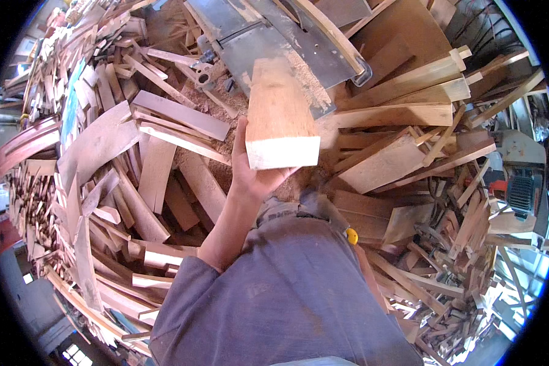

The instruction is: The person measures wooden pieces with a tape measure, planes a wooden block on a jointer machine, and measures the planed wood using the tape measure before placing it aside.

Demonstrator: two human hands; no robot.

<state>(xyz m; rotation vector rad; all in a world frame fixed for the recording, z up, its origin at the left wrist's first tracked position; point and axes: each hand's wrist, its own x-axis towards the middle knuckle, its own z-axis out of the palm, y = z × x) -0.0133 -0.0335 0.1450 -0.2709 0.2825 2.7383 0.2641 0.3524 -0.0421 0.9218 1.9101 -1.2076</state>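
My left hand [254, 177] grips the near end of a thick, pale wooden block [280, 110]. The thumb lies along the block's left side and the fingers go underneath, partly hidden. The block's far end rests on the near end of a grey metal machine table [238, 46], dusted with sawdust. Along my right side a strip of my right forearm [370, 274] shows beyond the shirt. A small yellow object [352, 236] sits by its upper end; its kind is unclear. The fingers of my right hand cannot be made out.
A wooden fence [332, 33] runs along the machine table's right side. Stacked boards [396, 116] jut out at the right, and loose offcuts [155, 174] pile up at the left. A ribbed motor [521, 194] stands at the far right.
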